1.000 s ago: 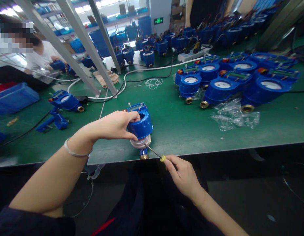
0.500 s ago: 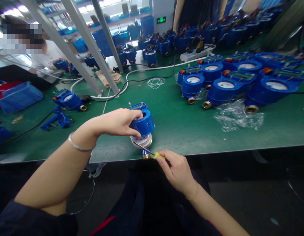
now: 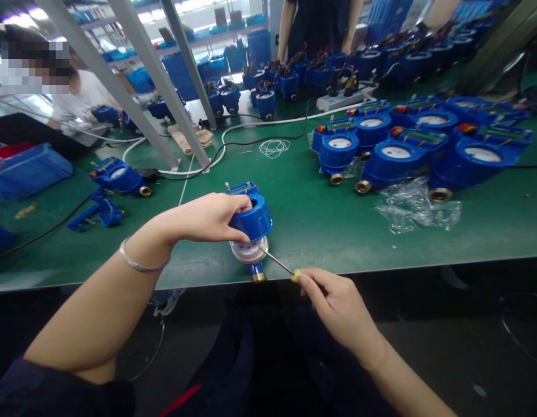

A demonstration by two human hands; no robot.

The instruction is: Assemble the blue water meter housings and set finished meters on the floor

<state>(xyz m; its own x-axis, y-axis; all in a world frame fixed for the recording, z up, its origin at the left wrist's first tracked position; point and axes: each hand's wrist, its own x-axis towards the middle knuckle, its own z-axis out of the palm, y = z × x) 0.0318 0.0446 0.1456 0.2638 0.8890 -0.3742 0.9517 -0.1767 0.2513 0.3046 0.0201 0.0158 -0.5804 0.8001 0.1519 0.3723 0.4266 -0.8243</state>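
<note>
My left hand grips a blue meter housing, with fingers inside its round opening and the thumb along its lower edge. The housing is tilted above a round whitish meter body with red marks, which has a brass threaded end near the table's front edge. My right hand is closed round the yellow handle of a screwdriver. The screwdriver's tip touches or lies very near the right side of the meter body, just under the housing.
Finished-looking blue meters stand at the right beside clear plastic wrap. Another blue meter, a blue bracket and a blue bin lie left. Metal posts, cables and a power strip are further back. Two people are beyond.
My right hand and the screwdriver have moved right, and the tip has shifted from the left to the right side of the meter body. The person at the back has moved left.
</note>
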